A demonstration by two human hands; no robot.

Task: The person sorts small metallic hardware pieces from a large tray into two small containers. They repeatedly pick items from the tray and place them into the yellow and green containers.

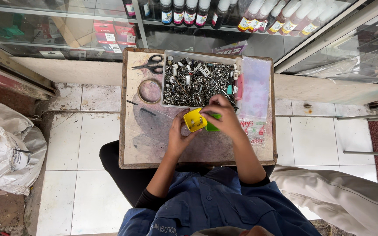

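Observation:
My left hand (178, 137) grips a small yellow plastic piece (194, 119) over the worn board table (152, 144). My right hand (224, 118) reaches over it, fingertips pinched on the yellow piece's top edge, and covers most of a small green plastic piece (213, 127) under the palm. Just beyond both hands stands a clear plastic tray (166, 78) heaped with small metal screws and parts.
Black scissors (150, 64) and a roll of tape (149, 91) lie at the table's far left. A clear plastic bag (255, 87) lies at the right. Glass cabinets with ink bottles (184, 11) stand behind. A white sack (5, 148) sits on the tiled floor at left.

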